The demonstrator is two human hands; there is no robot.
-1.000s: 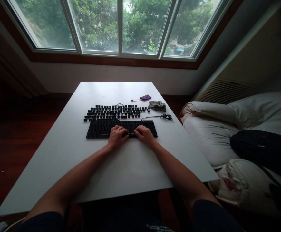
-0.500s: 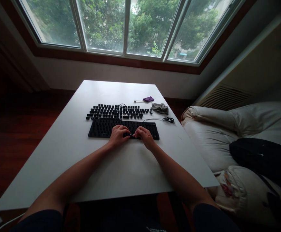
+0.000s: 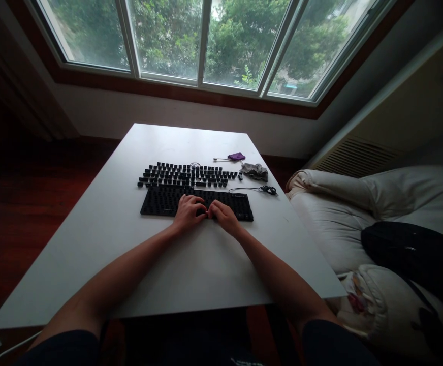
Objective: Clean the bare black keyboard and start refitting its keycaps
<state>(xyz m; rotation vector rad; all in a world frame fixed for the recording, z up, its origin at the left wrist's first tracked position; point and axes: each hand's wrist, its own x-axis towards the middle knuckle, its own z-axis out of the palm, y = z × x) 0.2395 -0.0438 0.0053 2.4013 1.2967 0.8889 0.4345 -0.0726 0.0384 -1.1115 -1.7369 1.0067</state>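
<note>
A black keyboard point(image 3: 155, 202) lies on the white table, with most of its keycaps off. My left hand point(image 3: 189, 209) rests over its front middle, fingers curled and thumb drawn toward them. Close beside it, my right hand point(image 3: 223, 213) is closed in a pinch at the keyboard's front edge. The fingertips of both hands nearly meet; whatever small thing is between them is hidden. Behind the keyboard, loose black keycaps point(image 3: 171, 175) stand in rows that follow a keyboard layout.
A thin black cable point(image 3: 267, 189) lies coiled right of the keyboard. Farther back are a crumpled grey cloth point(image 3: 255, 172), a purple cloth or pouch point(image 3: 236, 156) and a thin stick point(image 3: 220, 159). A cream sofa point(image 3: 320, 213) holding a dark bag point(image 3: 412, 249) stands right of the table point(image 3: 160, 290).
My right hand has shifted slightly left, closer to my left hand, and its fingertips have closed in. The view has tilted a little. The keycap rows look unchanged.
</note>
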